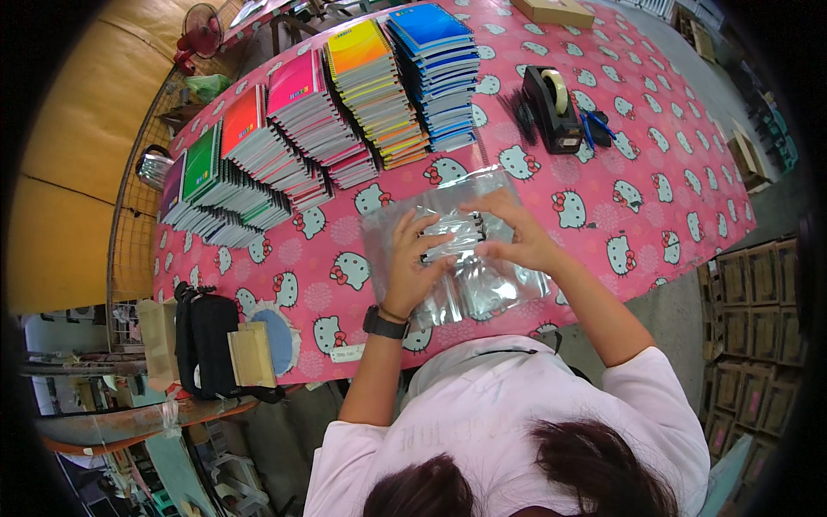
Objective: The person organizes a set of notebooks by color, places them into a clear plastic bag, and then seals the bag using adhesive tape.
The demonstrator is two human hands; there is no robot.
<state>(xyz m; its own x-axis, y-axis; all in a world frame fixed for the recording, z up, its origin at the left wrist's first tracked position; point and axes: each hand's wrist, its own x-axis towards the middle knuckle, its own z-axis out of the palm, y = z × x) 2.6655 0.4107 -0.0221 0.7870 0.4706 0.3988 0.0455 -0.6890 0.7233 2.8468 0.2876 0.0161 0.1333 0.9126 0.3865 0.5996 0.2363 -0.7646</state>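
Two hands (465,250) grip perhaps one plastic sleeve (482,289).

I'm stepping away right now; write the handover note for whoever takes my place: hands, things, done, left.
Left hand: fingers pressed on the clear plastic bags, gripping a small dark item wrapped in plastic.
Right hand: fingers pinching the same item from the other side.
Things: stacks of spiral notebooks fanned out along the far side of the table; tape dispenser far right.
Done: no sealed pack visible.
Left: item not yet fully bagged; notebook stacks untouched.
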